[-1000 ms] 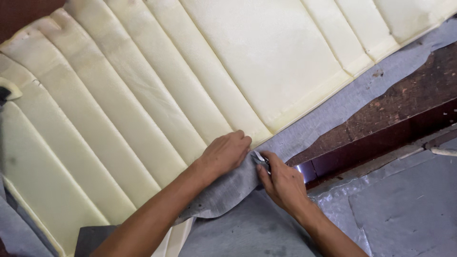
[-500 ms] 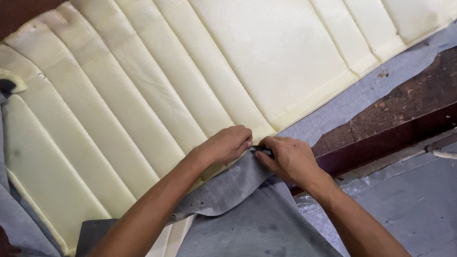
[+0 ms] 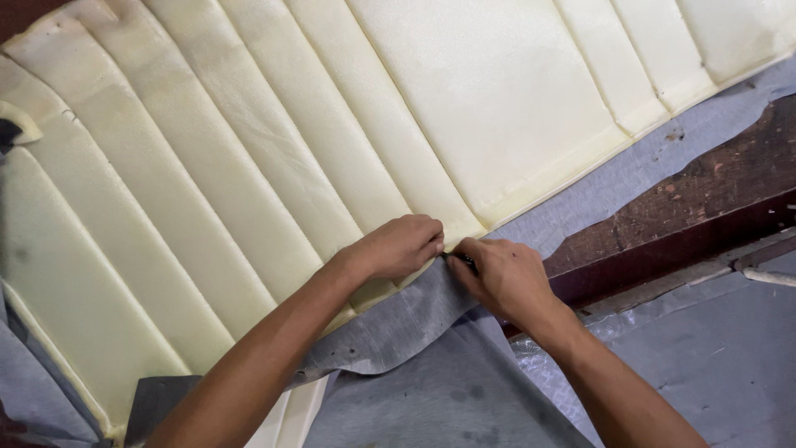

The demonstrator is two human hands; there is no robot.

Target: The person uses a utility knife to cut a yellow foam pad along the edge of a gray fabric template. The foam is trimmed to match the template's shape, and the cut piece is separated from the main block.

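Observation:
A large cream foam panel [image 3: 348,124] with stitched channels lies over grey backing fabric [image 3: 630,170] on a dark wooden table [image 3: 713,195]. My left hand [image 3: 398,246] presses down on the panel's near edge and pinches the loose grey strip [image 3: 398,319] that hangs below it. My right hand [image 3: 502,278] is closed around a small dark cutting tool [image 3: 464,260], its tip at the seam where foam meets fabric, right beside my left fingertips. Most of the tool is hidden inside my fist.
The table's dark red edge [image 3: 663,253] runs diagonally to the right of my hands. Below it lies grey sheeting on the floor [image 3: 713,357]. A torn foam corner [image 3: 16,124] curls up at the far left.
My right hand moved up from the fabric flap to the foam's edge, and the tool's shiny blade is now tucked against the seam. The view shifted slightly.

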